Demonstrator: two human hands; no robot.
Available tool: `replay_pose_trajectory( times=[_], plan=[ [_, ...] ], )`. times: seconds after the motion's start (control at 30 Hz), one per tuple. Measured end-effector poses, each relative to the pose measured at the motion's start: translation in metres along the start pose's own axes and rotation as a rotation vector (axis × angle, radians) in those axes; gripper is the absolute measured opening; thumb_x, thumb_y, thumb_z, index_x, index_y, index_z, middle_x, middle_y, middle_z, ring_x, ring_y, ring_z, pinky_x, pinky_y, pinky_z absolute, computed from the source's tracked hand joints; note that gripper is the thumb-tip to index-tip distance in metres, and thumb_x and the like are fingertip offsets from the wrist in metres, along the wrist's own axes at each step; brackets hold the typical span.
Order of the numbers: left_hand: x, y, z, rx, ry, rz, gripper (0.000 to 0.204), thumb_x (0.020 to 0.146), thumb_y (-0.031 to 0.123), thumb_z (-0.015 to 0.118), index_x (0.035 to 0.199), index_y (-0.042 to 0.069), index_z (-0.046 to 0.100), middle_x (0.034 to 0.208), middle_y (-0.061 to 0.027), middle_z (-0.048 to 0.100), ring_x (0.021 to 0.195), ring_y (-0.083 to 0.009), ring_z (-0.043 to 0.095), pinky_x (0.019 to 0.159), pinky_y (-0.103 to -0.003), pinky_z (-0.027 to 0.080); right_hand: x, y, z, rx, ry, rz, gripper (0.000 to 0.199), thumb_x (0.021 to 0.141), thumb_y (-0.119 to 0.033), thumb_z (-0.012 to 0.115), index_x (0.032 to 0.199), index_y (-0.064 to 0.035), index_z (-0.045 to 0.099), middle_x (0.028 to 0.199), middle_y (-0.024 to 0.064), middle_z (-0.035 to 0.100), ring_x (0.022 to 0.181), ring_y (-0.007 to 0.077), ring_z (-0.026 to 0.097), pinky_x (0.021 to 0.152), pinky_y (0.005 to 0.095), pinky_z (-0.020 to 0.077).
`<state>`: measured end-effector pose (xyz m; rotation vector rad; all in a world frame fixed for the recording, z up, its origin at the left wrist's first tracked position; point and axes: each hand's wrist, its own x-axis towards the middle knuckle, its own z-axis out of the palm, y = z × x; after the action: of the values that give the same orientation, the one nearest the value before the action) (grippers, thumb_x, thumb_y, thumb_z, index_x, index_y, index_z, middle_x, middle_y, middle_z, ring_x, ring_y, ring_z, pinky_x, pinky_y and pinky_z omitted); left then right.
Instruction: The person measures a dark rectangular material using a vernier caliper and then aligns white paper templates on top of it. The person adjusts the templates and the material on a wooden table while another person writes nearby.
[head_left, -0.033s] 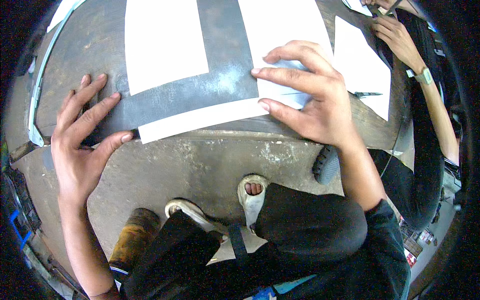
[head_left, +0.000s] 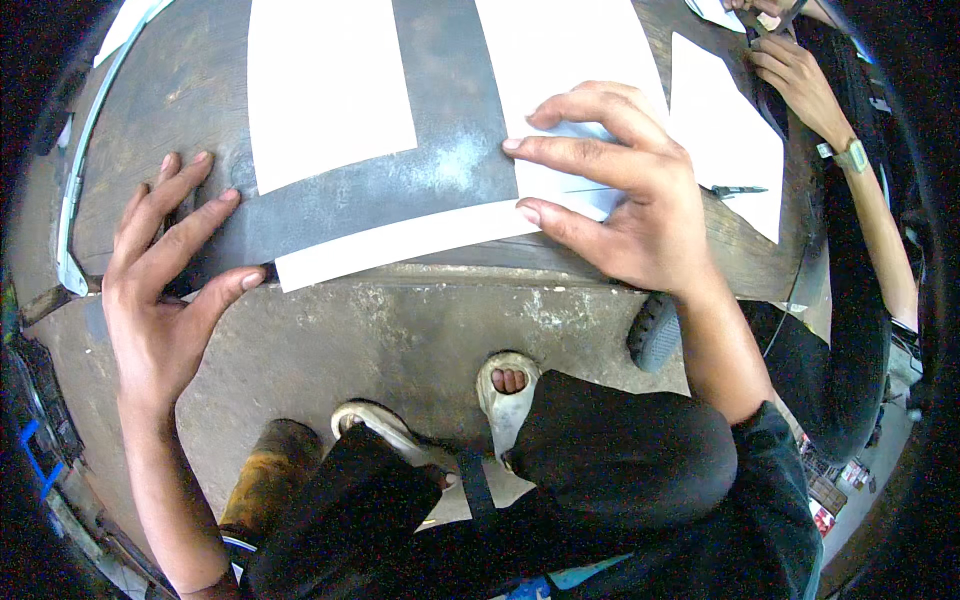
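Observation:
A white sheet with a narrow lower strip (head_left: 400,240) lies along the near edge of the wooden table, and a white rectangle (head_left: 325,90) lies farther left. Between them shows a dark grey band (head_left: 370,190) with a pale sheen. My left hand (head_left: 165,260) is open, fingers spread, its fingertips down just beside the band's left end and its thumb near the strip's left end. Over the white sheet at the right, my right hand (head_left: 630,190) is open, with index finger and thumb touching the paper. Its palm hides part of the sheet.
Right of my hand lie another white sheet (head_left: 710,110) and a dark pen-like tool (head_left: 738,191). Another person's hand (head_left: 795,80) works at the far right. A pale blue rail (head_left: 72,200) edges the left. A yellow-brown cylinder (head_left: 265,475) stands on the floor beside my legs.

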<state>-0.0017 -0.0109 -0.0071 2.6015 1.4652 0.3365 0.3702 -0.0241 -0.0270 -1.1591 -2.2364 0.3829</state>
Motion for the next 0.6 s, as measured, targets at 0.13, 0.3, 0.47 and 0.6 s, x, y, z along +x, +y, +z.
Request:
replay_pose_trajectory(
  times=[0.13, 0.3, 0.47, 0.6],
  plan=[
    [-0.002, -0.001, 0.003, 0.0, 0.02, 0.034, 0.06, 0.068, 0.033, 0.086, 0.123, 0.012, 0.076, 0.141, -0.0132, 0.065, 0.143, -0.0354, 0.05, 0.121, -0.054, 0.033, -0.003, 0.001, 0.0, -0.016, 0.002, -0.016, 0.042, 0.068, -0.012, 0.089, 0.11, -0.0121, 0.081, 0.115, 0.0094, 0.072, 0.112, 0.0282, 0.065, 0.096, 0.0393, 0.0512],
    [-0.005, -0.004, 0.004, -0.012, 0.025, 0.032, 0.057, 0.071, 0.033, 0.085, 0.122, 0.011, 0.076, 0.141, -0.0136, 0.065, 0.143, -0.036, 0.049, 0.121, -0.053, 0.034, -0.004, -0.001, 0.0, -0.075, 0.003, -0.022, 0.04, 0.07, -0.012, 0.088, 0.109, -0.0118, 0.082, 0.115, 0.0095, 0.072, 0.113, 0.0282, 0.064, 0.097, 0.0391, 0.0501],
    [-0.004, -0.008, 0.008, -0.076, 0.048, 0.066, 0.057, 0.072, 0.032, 0.085, 0.124, 0.01, 0.075, 0.141, -0.0141, 0.063, 0.143, -0.0375, 0.048, 0.119, -0.052, 0.037, -0.003, 0.0, -0.002, -0.062, -0.018, -0.026, 0.039, 0.071, -0.011, 0.087, 0.109, -0.0116, 0.082, 0.115, 0.0091, 0.072, 0.113, 0.0281, 0.064, 0.098, 0.0393, 0.0491],
    [-0.003, -0.01, 0.008, -0.102, 0.053, 0.094, 0.059, 0.072, 0.032, 0.086, 0.124, 0.01, 0.074, 0.141, -0.0149, 0.063, 0.143, -0.0388, 0.048, 0.117, -0.051, 0.04, -0.002, -0.002, -0.004, -0.04, -0.051, 0.006, 0.041, 0.072, -0.011, 0.085, 0.113, -0.0123, 0.08, 0.118, 0.0095, 0.071, 0.116, 0.0291, 0.063, 0.101, 0.04, 0.0478]
  ],
)
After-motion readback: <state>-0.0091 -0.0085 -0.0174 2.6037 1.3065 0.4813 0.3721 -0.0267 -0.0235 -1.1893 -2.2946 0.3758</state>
